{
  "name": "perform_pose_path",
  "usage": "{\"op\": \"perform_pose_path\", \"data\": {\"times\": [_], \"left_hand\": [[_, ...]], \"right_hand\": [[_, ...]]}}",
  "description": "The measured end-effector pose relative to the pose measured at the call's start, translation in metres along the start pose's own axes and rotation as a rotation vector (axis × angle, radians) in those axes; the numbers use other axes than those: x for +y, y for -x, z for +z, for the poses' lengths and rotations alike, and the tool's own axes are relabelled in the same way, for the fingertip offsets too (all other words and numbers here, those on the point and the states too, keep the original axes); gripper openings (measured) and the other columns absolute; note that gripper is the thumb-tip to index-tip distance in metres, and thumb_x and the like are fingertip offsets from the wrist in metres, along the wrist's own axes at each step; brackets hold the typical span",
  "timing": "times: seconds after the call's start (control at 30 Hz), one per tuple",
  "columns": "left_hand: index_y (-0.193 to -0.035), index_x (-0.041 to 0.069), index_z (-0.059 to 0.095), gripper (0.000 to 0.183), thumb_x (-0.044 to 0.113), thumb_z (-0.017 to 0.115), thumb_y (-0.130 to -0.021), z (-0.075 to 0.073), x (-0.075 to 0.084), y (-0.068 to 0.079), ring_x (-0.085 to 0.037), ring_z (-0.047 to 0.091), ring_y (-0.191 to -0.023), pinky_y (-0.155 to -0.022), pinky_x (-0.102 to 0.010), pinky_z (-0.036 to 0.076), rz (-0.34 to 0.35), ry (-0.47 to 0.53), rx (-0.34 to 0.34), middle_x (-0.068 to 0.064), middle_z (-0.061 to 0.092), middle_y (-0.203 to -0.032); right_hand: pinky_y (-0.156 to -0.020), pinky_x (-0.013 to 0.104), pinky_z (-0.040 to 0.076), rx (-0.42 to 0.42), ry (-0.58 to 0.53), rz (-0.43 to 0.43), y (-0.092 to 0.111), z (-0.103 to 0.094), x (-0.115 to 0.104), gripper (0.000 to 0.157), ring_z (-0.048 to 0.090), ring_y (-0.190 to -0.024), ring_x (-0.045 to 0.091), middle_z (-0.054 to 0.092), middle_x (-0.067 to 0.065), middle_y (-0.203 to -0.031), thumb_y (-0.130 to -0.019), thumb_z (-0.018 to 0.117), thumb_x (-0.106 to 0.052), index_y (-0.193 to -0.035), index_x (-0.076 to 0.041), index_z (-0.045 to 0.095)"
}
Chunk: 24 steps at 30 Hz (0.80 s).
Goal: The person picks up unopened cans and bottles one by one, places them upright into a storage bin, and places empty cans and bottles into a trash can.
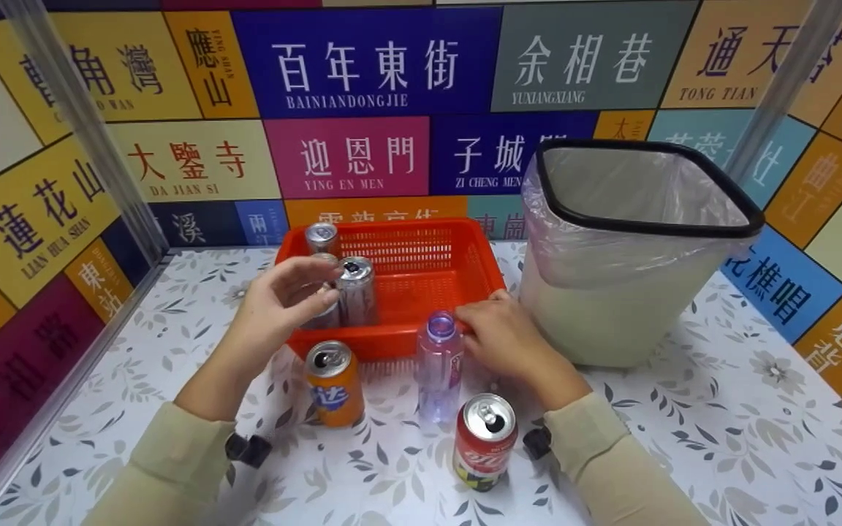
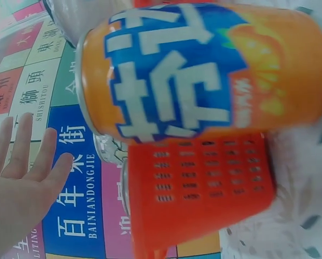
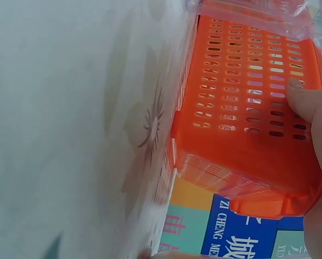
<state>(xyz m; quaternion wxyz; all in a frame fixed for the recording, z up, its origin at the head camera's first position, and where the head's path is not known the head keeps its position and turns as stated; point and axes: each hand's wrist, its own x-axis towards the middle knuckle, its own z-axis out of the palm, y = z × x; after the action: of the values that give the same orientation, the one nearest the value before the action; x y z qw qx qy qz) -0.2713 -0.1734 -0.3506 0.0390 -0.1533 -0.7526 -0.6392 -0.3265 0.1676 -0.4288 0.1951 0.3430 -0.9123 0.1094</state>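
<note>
My left hand (image 1: 282,296) hovers over the left side of a red plastic basket (image 1: 421,292), fingers apart and holding nothing. Just beside it, several silver cans (image 1: 359,296) stand inside the basket, some partly hidden by the hand. With my right hand (image 1: 505,340) I grip the basket's front right corner; the thumb (image 3: 301,100) lies against its slotted wall. An orange soda can (image 1: 337,394), opened, stands in front of the basket, and it looms large in the left wrist view. Right of that can is a clear, capless purplish plastic bottle (image 1: 438,372), close to my right hand.
An opened red soda can (image 1: 485,446) stands nearest me, between my forearms. To the right of the basket is a tall pale bin (image 1: 596,299) with a black rim and a clear liner. Panels printed with place names (image 1: 362,66) wall in the leaf-patterned table (image 1: 742,438).
</note>
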Motion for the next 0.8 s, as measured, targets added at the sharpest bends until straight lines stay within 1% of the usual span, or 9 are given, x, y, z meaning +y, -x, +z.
{"op": "perform_pose_path", "data": {"times": [0.1, 0.17, 0.27, 0.33, 0.43, 0.53, 0.67, 0.73, 0.8], "left_hand": [[-0.137, 0.004, 0.064, 0.042, 0.015, 0.078, -0.099, -0.002, -0.002, 0.007, -0.020, 0.059, -0.137, -0.119, -0.037, 0.044, -0.008, -0.017, 0.000, -0.013, 0.067, -0.139], [-0.137, 0.005, 0.064, 0.041, 0.014, 0.077, -0.099, -0.003, -0.004, 0.012, -0.020, 0.059, -0.137, -0.118, -0.037, 0.045, -0.025, -0.031, 0.004, -0.011, 0.068, -0.139], [-0.137, 0.006, 0.065, 0.040, 0.014, 0.077, -0.099, -0.005, -0.005, 0.018, -0.023, 0.058, -0.138, -0.116, -0.036, 0.046, -0.043, -0.046, 0.003, -0.009, 0.068, -0.139], [-0.137, 0.007, 0.065, 0.041, 0.014, 0.077, -0.099, -0.007, -0.006, 0.022, -0.025, 0.059, -0.138, -0.115, -0.035, 0.047, -0.046, -0.048, -0.001, -0.009, 0.067, -0.139], [-0.137, 0.007, 0.064, 0.042, 0.016, 0.079, -0.099, -0.008, -0.006, 0.029, -0.024, 0.059, -0.137, -0.115, -0.036, 0.048, -0.043, -0.057, -0.008, -0.008, 0.068, -0.139], [-0.138, 0.006, 0.063, 0.045, 0.018, 0.079, -0.098, -0.009, -0.005, 0.035, -0.024, 0.059, -0.138, -0.113, -0.032, 0.048, -0.042, -0.057, -0.017, -0.007, 0.068, -0.139], [-0.138, 0.004, 0.063, 0.044, 0.016, 0.079, -0.098, -0.010, -0.004, 0.041, -0.031, 0.058, -0.139, -0.111, -0.026, 0.049, -0.032, -0.047, -0.025, -0.009, 0.067, -0.141], [-0.137, 0.005, 0.063, 0.042, 0.012, 0.078, -0.099, -0.012, -0.004, 0.044, -0.035, 0.057, -0.140, -0.110, -0.025, 0.050, -0.024, -0.037, -0.024, -0.011, 0.066, -0.141], [-0.137, 0.005, 0.064, 0.040, 0.010, 0.077, -0.099, -0.013, -0.004, 0.045, -0.036, 0.057, -0.140, -0.111, -0.027, 0.050, -0.013, -0.033, -0.025, -0.012, 0.066, -0.142]], "right_hand": [[-0.085, 0.041, 0.044, -0.049, -0.035, 0.044, 0.001, -0.004, 0.000, 0.009, 0.063, -0.085, 0.026, 0.078, 0.002, -0.095, -0.097, 0.074, -0.018, -0.105, -0.013, 0.076], [-0.088, 0.041, 0.046, -0.079, -0.070, 0.080, 0.002, -0.008, -0.001, 0.015, 0.061, -0.090, 0.026, 0.078, 0.003, -0.099, -0.098, 0.074, -0.019, -0.112, -0.013, 0.077], [-0.092, 0.043, 0.050, -0.106, -0.128, 0.111, 0.002, -0.013, -0.002, 0.019, 0.060, -0.097, 0.026, 0.075, 0.003, -0.103, -0.099, 0.075, -0.020, -0.116, -0.012, 0.077], [-0.095, 0.043, 0.053, -0.112, -0.165, 0.117, 0.002, -0.017, -0.002, 0.022, 0.061, -0.101, 0.025, 0.073, 0.003, -0.108, -0.098, 0.076, -0.019, -0.119, -0.011, 0.077], [-0.097, 0.041, 0.055, -0.121, -0.213, 0.106, 0.001, -0.024, -0.001, 0.021, 0.062, -0.105, 0.023, 0.072, 0.003, -0.110, -0.097, 0.078, -0.016, -0.118, -0.012, 0.077], [-0.098, 0.039, 0.057, -0.125, -0.239, 0.097, 0.001, -0.031, 0.001, 0.021, 0.062, -0.107, 0.021, 0.072, 0.001, -0.112, -0.097, 0.080, -0.017, -0.118, -0.014, 0.077], [-0.100, 0.039, 0.057, -0.100, -0.251, 0.081, 0.003, -0.043, 0.002, 0.023, 0.063, -0.109, 0.019, 0.072, -0.002, -0.114, -0.098, 0.080, -0.025, -0.119, -0.016, 0.076], [-0.101, 0.038, 0.056, -0.064, -0.247, 0.063, 0.003, -0.052, 0.000, 0.024, 0.063, -0.111, 0.019, 0.071, -0.003, -0.116, -0.100, 0.078, -0.029, -0.120, -0.016, 0.076], [-0.105, 0.039, 0.054, -0.013, -0.239, 0.044, 0.004, -0.063, -0.002, 0.026, 0.063, -0.116, 0.019, 0.070, -0.003, -0.120, -0.100, 0.077, -0.032, -0.121, -0.016, 0.075]]}}
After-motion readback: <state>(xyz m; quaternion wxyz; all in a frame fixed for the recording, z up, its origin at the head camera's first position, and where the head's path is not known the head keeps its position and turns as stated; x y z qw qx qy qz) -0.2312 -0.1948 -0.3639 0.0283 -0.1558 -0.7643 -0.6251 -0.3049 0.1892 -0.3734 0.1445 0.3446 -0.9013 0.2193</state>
